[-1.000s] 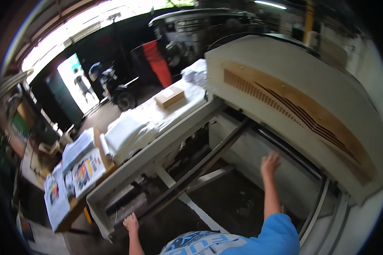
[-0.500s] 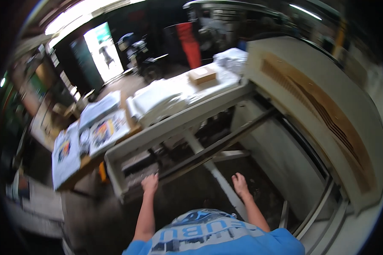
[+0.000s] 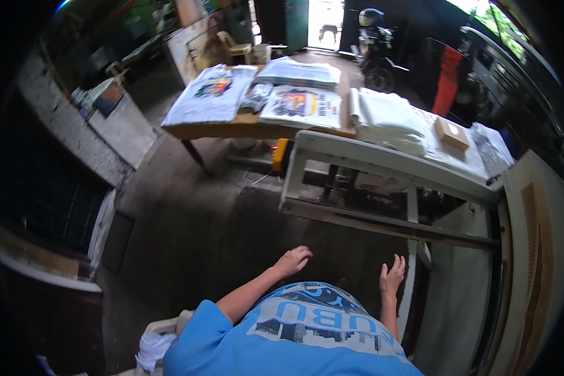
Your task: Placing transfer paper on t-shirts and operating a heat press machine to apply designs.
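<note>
In front of my blue shirt, my left hand (image 3: 292, 261) hangs over the floor, loosely bent, with nothing in it. My right hand (image 3: 392, 274) is raised with its fingers spread, also holding nothing, close to the pale metal frame (image 3: 391, 161) of a machine but apart from it. Beyond the frame stands a wooden table (image 3: 232, 130). On it lie a white printed shirt (image 3: 210, 94), another printed shirt (image 3: 302, 106), a folded white stack (image 3: 301, 72) and a pile of white cloth (image 3: 388, 119).
A small cardboard box (image 3: 452, 133) rests on the white-covered surface at the right. The machine's pale hood (image 3: 532, 250) rises on my right. A white chair with a cloth (image 3: 153, 349) is at lower left. A motorbike (image 3: 376, 59) stands near the bright doorway (image 3: 325, 25).
My view has swung to the left, so the table and shirts now show nearer the middle. Both hands have loosened, and my left hand is now away from the machine frame.
</note>
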A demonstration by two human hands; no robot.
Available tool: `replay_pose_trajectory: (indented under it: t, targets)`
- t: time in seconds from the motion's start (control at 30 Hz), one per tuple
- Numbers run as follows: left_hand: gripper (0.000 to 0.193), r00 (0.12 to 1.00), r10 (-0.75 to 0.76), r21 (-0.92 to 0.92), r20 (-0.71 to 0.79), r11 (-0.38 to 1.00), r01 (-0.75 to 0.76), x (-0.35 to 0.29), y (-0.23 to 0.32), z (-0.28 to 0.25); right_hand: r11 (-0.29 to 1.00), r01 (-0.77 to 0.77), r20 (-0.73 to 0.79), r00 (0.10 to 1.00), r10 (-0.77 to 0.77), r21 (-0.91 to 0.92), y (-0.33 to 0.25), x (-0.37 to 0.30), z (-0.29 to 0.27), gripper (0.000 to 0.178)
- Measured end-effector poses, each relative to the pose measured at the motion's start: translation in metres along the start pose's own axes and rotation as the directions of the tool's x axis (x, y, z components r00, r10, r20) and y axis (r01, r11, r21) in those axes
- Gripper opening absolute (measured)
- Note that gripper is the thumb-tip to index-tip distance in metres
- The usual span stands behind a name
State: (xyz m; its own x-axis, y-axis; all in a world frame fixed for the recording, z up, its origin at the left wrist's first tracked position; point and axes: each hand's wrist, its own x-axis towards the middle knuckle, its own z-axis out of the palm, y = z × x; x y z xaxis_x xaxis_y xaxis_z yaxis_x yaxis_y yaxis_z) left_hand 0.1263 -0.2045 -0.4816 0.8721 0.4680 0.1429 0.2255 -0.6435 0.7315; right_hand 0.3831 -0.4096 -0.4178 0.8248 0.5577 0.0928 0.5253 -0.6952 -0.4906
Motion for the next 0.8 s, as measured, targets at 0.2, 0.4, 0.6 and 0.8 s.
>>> replay_pose_trajectory:
  t: [0.2, 0.4, 0.6, 0.8]
  targets:
    - [0.035, 0.441, -0.786, 0.381, 0.433, 0.603, 0.701, -0.193, -0.101, -0.012, 0.925, 0.366, -0.010, 0.930, -0.367, 0.099, -0.108, 0.035, 0.039, 0.044]
    - [0.024, -0.090, -0.989, -0.555, 0.114, -0.138, 0.820, -0.346, -0.110, -0.032, 0.767, 0.605, 0.020, 0.783, -0.622, 0.213, -0.217, 0.047, 0.079, 0.043]
    - [0.021, -0.243, -0.967, -0.338, -0.080, -0.203, 0.919, -0.414, -0.127, 0.019, 0.691, 0.683, 0.089, 0.693, -0.716, 0.239, -0.271, 0.053, 0.117, 0.043]
    - [0.019, 0.047, -0.991, -0.474, 0.126, -0.019, 0.880, -0.351, -0.109, 0.052, 0.737, 0.589, -0.071, 0.794, -0.604, 0.332, -0.300, 0.119, 0.168, 0.037]
